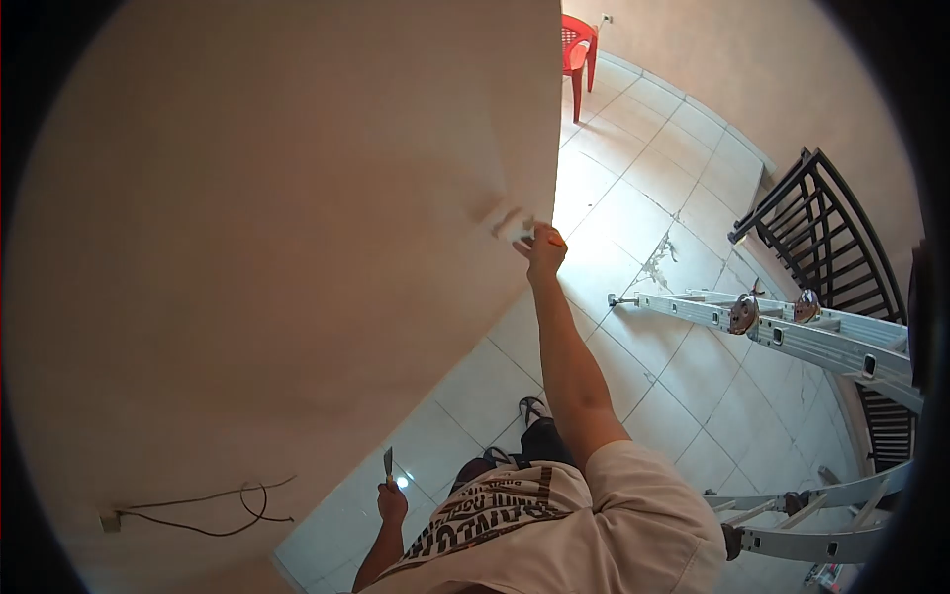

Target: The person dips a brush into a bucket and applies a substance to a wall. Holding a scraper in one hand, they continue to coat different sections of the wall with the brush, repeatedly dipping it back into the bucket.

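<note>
Left hand (pixel 393 505) grasped a flat-bladed tool (pixel 389 462), right hand (pixel 543 251) was near the edge of a wall (pixel 277 257), its grip too unclear to tell, ladder (pixel 826 348) stood rightward

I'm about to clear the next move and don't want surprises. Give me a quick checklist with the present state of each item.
1. Scraper held in the left hand: ok.
2. Right hand at the wall, near its edge: ok.
3. What the right hand holds: cannot tell, too blurred.
4. Ladder apart from the raised arm: ok, floor shows between them in this view.
5. Wires tucked away: not ok, they stick out loose from the wall box.
6. Footing: cannot tell, the feet are partly hidden.
</note>
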`<state>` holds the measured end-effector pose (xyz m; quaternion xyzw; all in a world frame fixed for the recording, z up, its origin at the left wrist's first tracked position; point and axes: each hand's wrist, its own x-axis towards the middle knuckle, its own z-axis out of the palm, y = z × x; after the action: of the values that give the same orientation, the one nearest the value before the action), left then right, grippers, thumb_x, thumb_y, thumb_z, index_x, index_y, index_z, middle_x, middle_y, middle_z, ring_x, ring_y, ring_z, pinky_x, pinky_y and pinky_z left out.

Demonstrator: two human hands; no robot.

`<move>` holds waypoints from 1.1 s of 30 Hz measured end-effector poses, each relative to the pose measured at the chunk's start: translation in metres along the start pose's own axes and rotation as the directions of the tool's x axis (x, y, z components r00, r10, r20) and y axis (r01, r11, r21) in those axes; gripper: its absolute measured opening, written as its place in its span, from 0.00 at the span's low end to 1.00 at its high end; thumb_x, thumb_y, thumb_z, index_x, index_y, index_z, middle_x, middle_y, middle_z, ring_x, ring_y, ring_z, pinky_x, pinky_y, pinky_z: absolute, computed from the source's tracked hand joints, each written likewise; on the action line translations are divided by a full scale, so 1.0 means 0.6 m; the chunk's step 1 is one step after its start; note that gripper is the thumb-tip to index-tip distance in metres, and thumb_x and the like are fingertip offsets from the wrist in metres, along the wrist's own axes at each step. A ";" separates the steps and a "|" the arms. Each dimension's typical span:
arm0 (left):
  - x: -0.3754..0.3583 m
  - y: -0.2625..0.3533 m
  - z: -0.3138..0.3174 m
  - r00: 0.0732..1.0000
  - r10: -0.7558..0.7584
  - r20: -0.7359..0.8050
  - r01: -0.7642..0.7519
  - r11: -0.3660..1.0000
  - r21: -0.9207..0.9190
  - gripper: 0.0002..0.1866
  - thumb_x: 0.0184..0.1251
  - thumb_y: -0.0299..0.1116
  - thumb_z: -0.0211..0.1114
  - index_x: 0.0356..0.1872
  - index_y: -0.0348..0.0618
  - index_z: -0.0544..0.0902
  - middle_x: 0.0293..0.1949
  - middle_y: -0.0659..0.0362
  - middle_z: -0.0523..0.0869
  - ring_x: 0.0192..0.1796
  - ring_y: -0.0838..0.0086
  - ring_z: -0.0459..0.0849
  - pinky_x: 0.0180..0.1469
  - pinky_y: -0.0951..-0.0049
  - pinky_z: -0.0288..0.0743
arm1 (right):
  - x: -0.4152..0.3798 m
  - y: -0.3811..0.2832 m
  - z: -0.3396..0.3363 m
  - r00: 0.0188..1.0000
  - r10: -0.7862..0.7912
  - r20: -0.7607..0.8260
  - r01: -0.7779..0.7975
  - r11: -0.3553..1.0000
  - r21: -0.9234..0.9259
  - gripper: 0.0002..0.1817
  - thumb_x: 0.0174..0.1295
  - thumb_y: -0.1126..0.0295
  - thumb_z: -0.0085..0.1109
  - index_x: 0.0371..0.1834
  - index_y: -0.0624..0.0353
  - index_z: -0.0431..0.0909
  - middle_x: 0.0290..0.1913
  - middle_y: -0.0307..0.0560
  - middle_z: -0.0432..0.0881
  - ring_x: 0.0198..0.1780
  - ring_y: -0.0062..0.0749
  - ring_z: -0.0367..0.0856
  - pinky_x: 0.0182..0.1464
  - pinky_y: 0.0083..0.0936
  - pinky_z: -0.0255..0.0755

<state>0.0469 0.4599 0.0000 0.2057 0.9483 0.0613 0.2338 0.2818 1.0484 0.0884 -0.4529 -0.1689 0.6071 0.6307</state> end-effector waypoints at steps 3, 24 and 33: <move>0.011 0.009 -0.006 0.999 0.016 -0.033 -0.016 1.000 0.000 0.19 0.74 0.43 0.49 0.46 0.32 0.71 0.39 0.36 0.83 0.43 0.41 0.83 0.45 0.48 0.75 | 0.005 -0.040 0.035 0.997 -0.055 0.047 0.055 0.998 0.009 0.12 0.66 0.68 0.56 0.44 0.66 0.76 0.42 0.51 0.80 0.41 0.37 0.84 0.34 0.34 0.88; -0.019 0.016 0.016 0.999 -0.040 0.028 0.039 0.998 0.041 0.21 0.75 0.45 0.48 0.47 0.32 0.71 0.40 0.35 0.83 0.45 0.39 0.82 0.47 0.46 0.76 | 0.062 0.037 -0.048 0.998 0.062 -0.008 -0.062 0.998 -0.013 0.14 0.63 0.66 0.58 0.46 0.64 0.75 0.43 0.52 0.81 0.42 0.46 0.84 0.37 0.39 0.86; -0.023 0.033 0.008 0.996 -0.093 -0.003 0.093 0.995 0.024 0.20 0.73 0.43 0.50 0.46 0.31 0.71 0.40 0.35 0.83 0.46 0.40 0.83 0.47 0.47 0.76 | -0.075 -0.454 0.276 0.803 -0.520 0.292 0.369 0.818 0.441 0.17 0.66 0.65 0.53 0.48 0.69 0.76 0.45 0.55 0.83 0.39 0.43 0.87 0.38 0.36 0.87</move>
<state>0.0676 0.4721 0.0056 0.1642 0.9577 0.0392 0.2329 0.3130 1.1078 0.4032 -0.1414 -0.2821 0.5386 0.7813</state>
